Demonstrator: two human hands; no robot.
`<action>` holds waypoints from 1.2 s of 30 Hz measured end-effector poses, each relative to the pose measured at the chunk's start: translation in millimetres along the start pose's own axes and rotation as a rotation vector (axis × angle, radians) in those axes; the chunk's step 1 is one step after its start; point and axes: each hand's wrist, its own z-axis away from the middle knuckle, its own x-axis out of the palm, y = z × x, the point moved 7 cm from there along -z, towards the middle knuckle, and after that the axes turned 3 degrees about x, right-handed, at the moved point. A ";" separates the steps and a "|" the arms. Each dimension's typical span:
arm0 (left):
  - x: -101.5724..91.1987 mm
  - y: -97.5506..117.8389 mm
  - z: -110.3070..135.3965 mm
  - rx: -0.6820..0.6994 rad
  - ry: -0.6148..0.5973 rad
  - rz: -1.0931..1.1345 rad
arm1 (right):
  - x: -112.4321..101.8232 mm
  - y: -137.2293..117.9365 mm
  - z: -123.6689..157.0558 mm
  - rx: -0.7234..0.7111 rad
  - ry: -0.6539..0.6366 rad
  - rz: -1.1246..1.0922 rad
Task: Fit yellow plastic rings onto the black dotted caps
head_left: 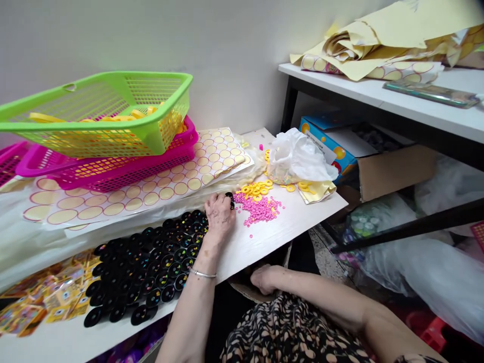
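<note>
My left hand [219,218] rests on the white board [264,237], fingers curled around a small black disc [230,197] at its fingertips. Just right of it lies a pile of small pink beads [259,208], with yellow rings [257,189] behind. Many black discs [151,262] with coloured dots lie in rows left of and below the hand. My right hand [264,279] is down below the board's front edge, above my lap, fingers curled under and mostly hidden.
A green basket [98,113] stacked on pink baskets [113,169] stands at the left on sheets of round stickers [151,186]. A white plastic bag [302,159], a blue box [325,138], a white table with yellow paper [378,91] and yellow packets [45,297] surround the board.
</note>
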 end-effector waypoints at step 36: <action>29.8 17.5 101.4 -0.219 0.107 0.882 | -135.9 -81.8 50.3 -0.394 0.593 0.193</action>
